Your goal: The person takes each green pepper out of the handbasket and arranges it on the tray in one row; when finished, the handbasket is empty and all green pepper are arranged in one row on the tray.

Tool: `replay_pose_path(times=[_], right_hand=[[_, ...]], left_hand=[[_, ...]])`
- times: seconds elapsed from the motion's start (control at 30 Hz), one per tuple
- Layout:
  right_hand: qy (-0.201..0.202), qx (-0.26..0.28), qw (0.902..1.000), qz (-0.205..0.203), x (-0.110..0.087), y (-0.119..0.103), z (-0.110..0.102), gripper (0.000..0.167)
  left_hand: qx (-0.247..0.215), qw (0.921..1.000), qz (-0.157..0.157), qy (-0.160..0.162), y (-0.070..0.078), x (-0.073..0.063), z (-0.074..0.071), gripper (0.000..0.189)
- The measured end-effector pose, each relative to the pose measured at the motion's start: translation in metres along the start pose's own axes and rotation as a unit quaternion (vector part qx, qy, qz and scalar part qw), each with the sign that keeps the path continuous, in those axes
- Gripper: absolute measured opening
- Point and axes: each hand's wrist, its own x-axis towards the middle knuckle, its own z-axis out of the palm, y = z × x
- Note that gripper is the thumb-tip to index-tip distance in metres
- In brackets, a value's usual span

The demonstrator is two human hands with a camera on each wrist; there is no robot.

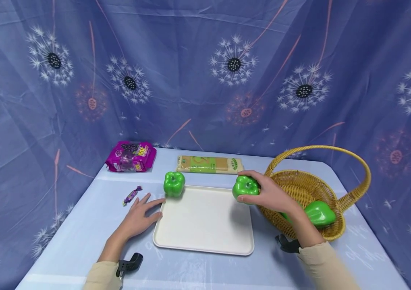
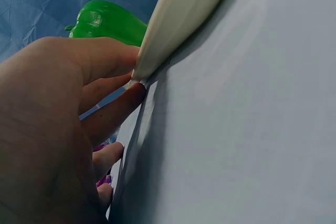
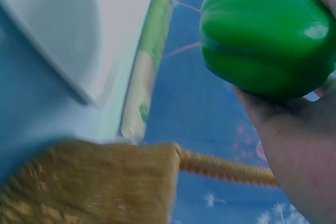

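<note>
My right hand (image 1: 271, 192) grips a green bell pepper (image 1: 243, 187) above the right side of a white rectangular tray (image 1: 205, 225). In the right wrist view the held bell pepper (image 3: 257, 35) lies sideways between thumb and fingers. A second green bell pepper (image 1: 174, 184) sits at the tray's back left corner. The left hand (image 1: 137, 219) rests at the tray's left edge with fingers spread; in the left wrist view its fingertips touch the tray's rim (image 2: 178, 19).
On the right stands a wicker basket (image 1: 299, 183) with a tall handle, holding green vegetables (image 1: 319, 213). Behind the tray lies a flat noodle pack (image 1: 209, 164). A purple packet (image 1: 131, 156) is at back left, with a wrapped candy (image 1: 132, 195) nearer. A blue curtain (image 1: 191, 80) hangs behind.
</note>
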Motion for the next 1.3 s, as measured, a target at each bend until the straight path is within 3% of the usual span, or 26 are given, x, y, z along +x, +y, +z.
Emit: replay_pose_path(times=[0.2,0.47,0.63,0.93,1.13,1.3], right_hand=[[0.01,-0.02,0.9996,-0.019,0.023,0.01,0.022,0.072],[0.017,-0.04,0.999,0.012,0.046,0.022,0.053,0.084],[0.022,-0.037,0.999,0.007,0.063,0.026,0.07,0.081],[-0.023,-0.045,0.9987,0.003,0.085,0.024,0.096,0.084],[-0.056,-0.045,0.9973,-0.015,0.086,0.024,0.097,0.085],[-0.068,-0.012,0.9974,-0.022,0.089,0.023,0.098,0.083]], left_hand=[[0.003,1.0,0.0,-0.002,-0.001,0.001,0.003,0.045],[0.003,1.0,0.004,-0.002,0.0,-0.002,0.003,0.044],[-0.001,1.0,0.004,0.0,-0.001,-0.001,0.002,0.045],[-0.001,1.0,0.006,0.002,0.0,-0.001,0.004,0.045],[0.001,1.0,0.006,0.0,0.001,0.0,0.002,0.045],[0.002,1.0,0.005,0.001,-0.001,0.001,0.002,0.045]])
